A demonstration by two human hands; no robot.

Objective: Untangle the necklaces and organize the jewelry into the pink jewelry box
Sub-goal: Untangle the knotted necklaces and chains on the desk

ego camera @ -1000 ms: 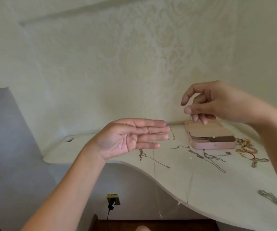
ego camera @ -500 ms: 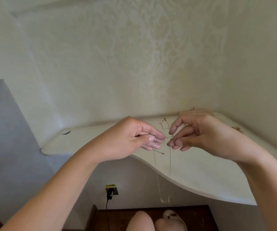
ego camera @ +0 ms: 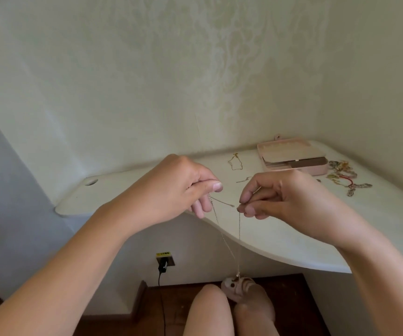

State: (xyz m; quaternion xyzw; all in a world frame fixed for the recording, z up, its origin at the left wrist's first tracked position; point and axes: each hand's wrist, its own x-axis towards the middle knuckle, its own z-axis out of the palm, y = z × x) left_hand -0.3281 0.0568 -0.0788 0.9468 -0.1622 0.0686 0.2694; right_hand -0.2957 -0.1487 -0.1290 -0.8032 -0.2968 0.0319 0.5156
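While our left hand (ego camera: 181, 187) pinches one end of a thin necklace (ego camera: 227, 241) between thumb and curled fingers, our right hand (ego camera: 285, 197) pinches the other, so it hangs looped before the white table (ego camera: 123, 200); the pink jewelry box (ego camera: 292, 156) lies open at its back right.

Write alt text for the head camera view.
A left hand and a right hand each pinch a thin necklace, its loop dangling past the edge of a white table. Behind them, an open pink jewelry box sits by a jewelry pile.
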